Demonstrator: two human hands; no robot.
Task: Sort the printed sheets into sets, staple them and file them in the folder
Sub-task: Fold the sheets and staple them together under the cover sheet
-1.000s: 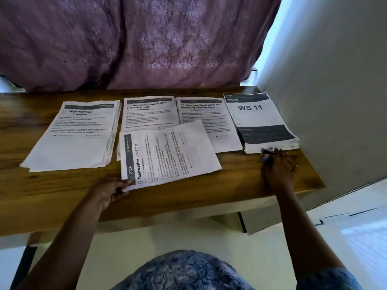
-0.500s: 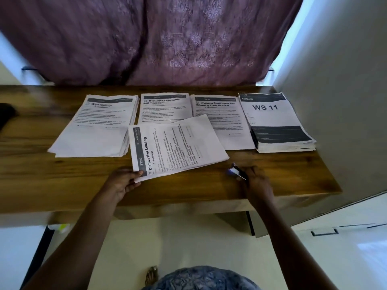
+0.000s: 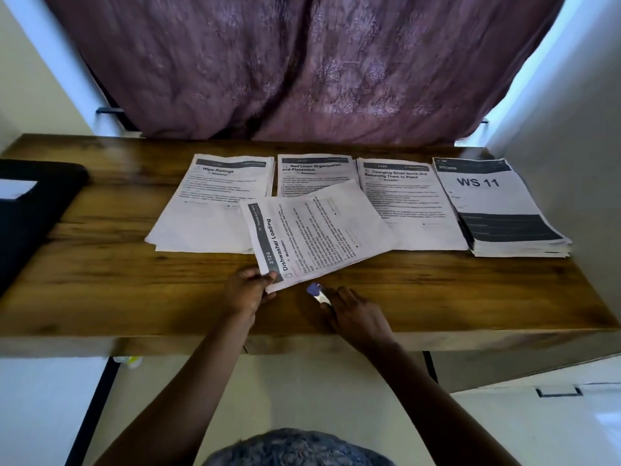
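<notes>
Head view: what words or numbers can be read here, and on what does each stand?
"Wipe Railings": leftmost stack.
"Bed Linen Organization and Placement": second stack.
"Charging Small Items and Returning Them to Place": third stack.
"KITCHEN", "WS 11": rightmost stack.
"2726", "Dishwasher Loading": turned set pinched by left hand.
Body text everywhere is too small to read; nothing is readable on the stapler in the right hand.

Wooden table [image 3: 127, 284] with four paper piles in a row by the curtain [image 3: 302, 68] — Wipe Railings [image 3: 211, 210], Bed Linen [image 3: 316, 171], Charging Small Items [image 3: 413, 213], and the thick WS 11 stack [image 3: 497, 203] far right. The Dishwasher Loading set [image 3: 322, 230] lies turned sideways, overlapping the first three, its near corner pinched by the left hand [image 3: 247, 292]. The right hand [image 3: 358, 316] is just beside it, holding a small blue stapler [image 3: 317, 292] — blurry though. A black folder [image 3: 32, 216] lies at the left edge.
</notes>
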